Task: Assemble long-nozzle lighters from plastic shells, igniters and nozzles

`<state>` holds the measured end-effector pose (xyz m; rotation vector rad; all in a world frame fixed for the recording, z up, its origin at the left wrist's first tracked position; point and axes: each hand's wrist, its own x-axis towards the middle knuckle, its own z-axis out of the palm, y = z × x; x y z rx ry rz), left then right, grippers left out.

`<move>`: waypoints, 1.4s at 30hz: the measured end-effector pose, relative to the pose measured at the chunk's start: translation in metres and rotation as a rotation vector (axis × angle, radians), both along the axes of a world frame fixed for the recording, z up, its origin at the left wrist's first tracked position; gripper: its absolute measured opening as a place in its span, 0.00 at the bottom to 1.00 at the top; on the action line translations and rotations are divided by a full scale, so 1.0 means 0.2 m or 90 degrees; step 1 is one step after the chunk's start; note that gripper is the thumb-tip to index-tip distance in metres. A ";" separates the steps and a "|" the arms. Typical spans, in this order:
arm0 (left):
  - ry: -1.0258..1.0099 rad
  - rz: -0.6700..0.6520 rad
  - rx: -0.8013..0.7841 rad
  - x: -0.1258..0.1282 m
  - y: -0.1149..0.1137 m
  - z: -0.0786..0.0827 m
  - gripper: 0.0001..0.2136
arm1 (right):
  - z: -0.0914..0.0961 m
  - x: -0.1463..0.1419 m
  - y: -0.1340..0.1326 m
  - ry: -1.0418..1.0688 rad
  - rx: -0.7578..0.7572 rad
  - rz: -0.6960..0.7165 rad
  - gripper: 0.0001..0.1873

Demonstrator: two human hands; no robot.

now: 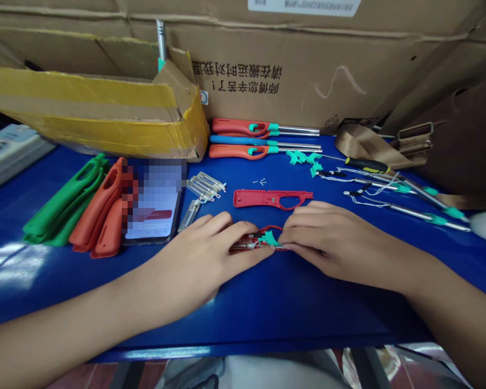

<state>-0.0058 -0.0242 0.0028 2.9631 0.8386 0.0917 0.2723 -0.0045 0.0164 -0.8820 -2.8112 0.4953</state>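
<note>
My left hand grips the rear of a red lighter casing half, its thumb and index finger along the sides. A green trigger and a clear fuel tank show inside this half. My right hand is closed at the front end, fingertips pinched together beside the trigger. Those fingers hide the front of the casing. Just behind lies the matching red casing half, inner side up. A few small screws rest beyond it. Several clear fuel tanks lie near my left hand.
Assembled lighters lie at the back, near loose green triggers. A screwdriver and metal lighter tubes with wires are right. Green casings, orange casings and a phone are left. Cardboard boxes border the back.
</note>
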 end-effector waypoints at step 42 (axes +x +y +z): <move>-0.011 -0.003 -0.023 0.00 0.00 -0.01 0.31 | 0.01 -0.02 -0.02 -0.027 0.046 0.005 0.12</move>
